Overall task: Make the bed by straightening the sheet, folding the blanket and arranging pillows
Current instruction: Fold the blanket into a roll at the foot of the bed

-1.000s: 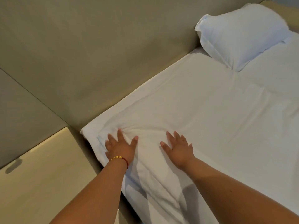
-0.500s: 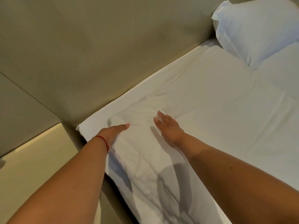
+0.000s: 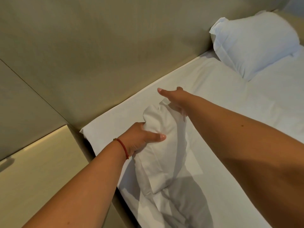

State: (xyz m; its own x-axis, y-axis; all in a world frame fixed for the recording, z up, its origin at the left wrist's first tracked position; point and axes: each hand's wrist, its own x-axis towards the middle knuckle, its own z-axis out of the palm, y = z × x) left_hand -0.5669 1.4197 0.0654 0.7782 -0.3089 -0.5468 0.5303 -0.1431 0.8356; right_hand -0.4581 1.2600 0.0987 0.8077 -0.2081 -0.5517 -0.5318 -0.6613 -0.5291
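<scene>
Both hands, left hand (image 3: 141,137) and right hand (image 3: 174,99), grip the bunched sheet (image 3: 161,129) between them.

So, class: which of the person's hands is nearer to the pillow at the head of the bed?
Right. The right hand reaches up the sheet toward the pillow; the left hand grips bunched sheet farther down, near the bed's corner.

I find no readable text, labels, brand marks, numbers or signs anywhere in the head view. All surfaces in view are plain and unmarked.
</scene>
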